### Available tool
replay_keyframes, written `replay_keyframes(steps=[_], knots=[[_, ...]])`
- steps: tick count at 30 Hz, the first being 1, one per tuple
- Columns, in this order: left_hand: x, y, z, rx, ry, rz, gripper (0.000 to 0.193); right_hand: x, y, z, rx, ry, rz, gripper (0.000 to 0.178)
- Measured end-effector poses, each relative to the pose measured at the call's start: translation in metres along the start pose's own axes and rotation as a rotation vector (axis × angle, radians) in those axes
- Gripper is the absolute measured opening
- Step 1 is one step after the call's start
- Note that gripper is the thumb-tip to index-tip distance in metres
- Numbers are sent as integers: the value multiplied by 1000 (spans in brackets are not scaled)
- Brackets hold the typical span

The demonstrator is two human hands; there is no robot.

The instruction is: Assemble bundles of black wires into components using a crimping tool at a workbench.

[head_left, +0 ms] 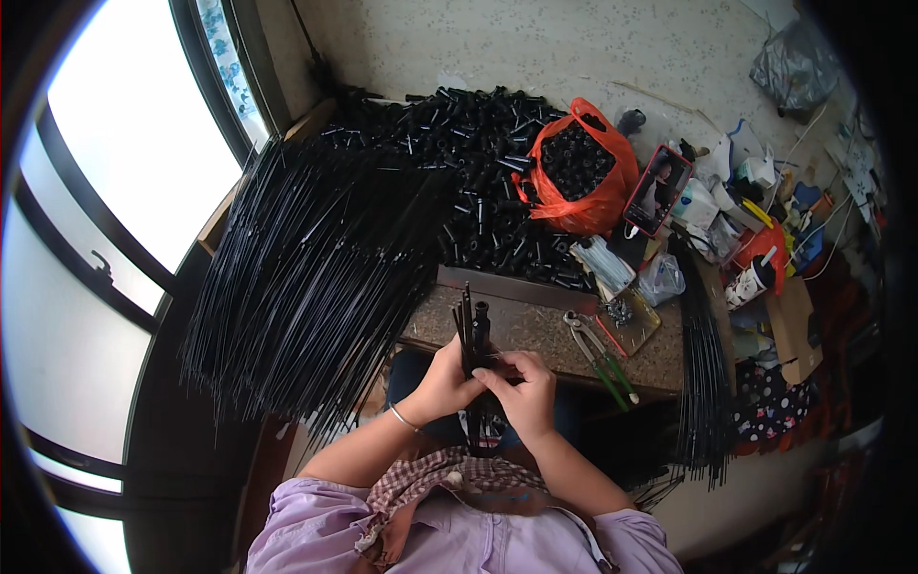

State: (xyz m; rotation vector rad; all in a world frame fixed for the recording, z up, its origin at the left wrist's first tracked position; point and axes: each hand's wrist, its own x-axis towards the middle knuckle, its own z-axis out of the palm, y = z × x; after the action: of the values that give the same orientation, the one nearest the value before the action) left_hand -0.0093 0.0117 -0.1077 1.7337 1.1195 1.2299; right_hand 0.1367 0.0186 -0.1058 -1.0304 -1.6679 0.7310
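Observation:
My left hand [443,385], a bracelet at its wrist, is closed around several thin black rods [464,320] and a black tube-shaped part [481,323], all standing upright. Close against it, my right hand [526,390] has thumb and forefinger pinched beside the tube; what lies between those fingertips is too small to make out. To the left, a large sheaf of long thin black rods [306,258] hangs over the table's edge. A heap of short black tube-shaped parts [478,153] covers the back of the table.
An orange-red plastic bag [612,206] holds more black parts. Beside it stand a phone [658,189] and a blue-white face mask [608,263]. Green-handled pliers [601,362] lie on the speckled tabletop [516,330]. More rods [703,383] hang at the right, near a patterned cup [749,283] and clutter.

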Motion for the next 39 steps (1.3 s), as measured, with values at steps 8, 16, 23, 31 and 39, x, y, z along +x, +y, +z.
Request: replay_keyframes(steps=[8,16,23,31,39], knots=[[4,-4,6,-147,-87,-88,28,-4,14,7,303,88,51,22],[-4,13,24,-220,138,7,17,18,9,-13,644,-203,334,54],[31,43,4,-25,19,219,34,32,-46,-35,-167,110,-451,14],[29,78,-26,-391,-114,174,13,-3,13,-109,-734,33,-238,34],[46,84,-10,-159,-12,253,40,-34,69,-116,-216,-202,549,26]])
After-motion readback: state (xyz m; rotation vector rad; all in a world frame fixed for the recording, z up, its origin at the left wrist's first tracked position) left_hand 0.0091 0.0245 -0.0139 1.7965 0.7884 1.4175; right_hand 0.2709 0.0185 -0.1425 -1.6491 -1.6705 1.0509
